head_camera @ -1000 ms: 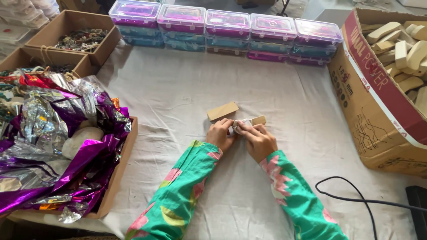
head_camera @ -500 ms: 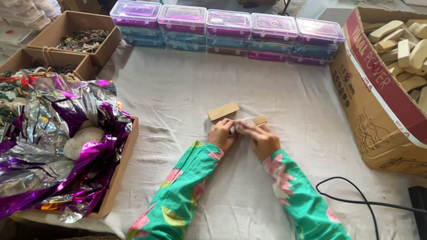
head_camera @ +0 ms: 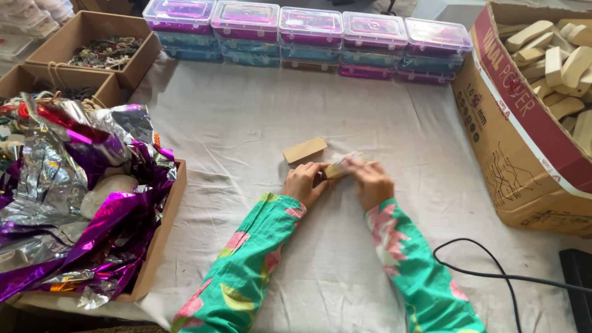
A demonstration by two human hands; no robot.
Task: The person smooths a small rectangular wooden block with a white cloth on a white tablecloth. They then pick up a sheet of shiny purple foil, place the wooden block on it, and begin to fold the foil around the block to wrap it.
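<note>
Pinching a small wooden block [head_camera: 336, 170] mid-bench as before, left hand [head_camera: 304, 183] and right hand [head_camera: 370, 182] are scarcely shifted; fingers hide most of it, its clear wrap hard to make out.

Two wooden blocks [head_camera: 304, 150] on the cloth, perhaps ten lidded boxes [head_camera: 310, 20] stacked behind

Matt wooden block [head_camera: 304, 150], off-white cloth [head_camera: 246, 123] (slightly creased), glossy foil [head_camera: 80, 185], clear plastic boxes [head_camera: 308, 28]
</note>
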